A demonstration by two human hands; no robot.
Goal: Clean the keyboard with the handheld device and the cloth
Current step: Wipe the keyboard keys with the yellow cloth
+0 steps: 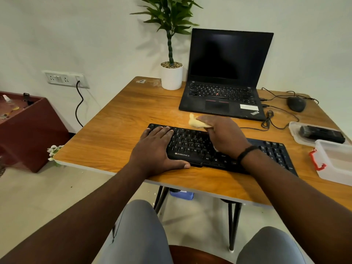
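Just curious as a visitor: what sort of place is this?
Probably a home or small office desk: an open laptop and mouse share the wooden table with a potted plant.

Black keyboard (192,143) lies flat; yellow cloth (196,122) bunched at its far edge.

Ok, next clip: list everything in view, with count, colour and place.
keyboard: one, black, front of table
cloth: one, yellow, behind keyboard, in right hand
laptop: one, black, open, back of table
mouse: one, black, right of laptop
potted plant: one, green in white pot, left of laptop
handheld device: one, black, in clear tray, right edge
plastic box: one, clear, red clasp, front right
table: one, wooden
wall socket: one, white, left wall
left hand: flat on keyboard's left end
right hand: grips cloth above keys
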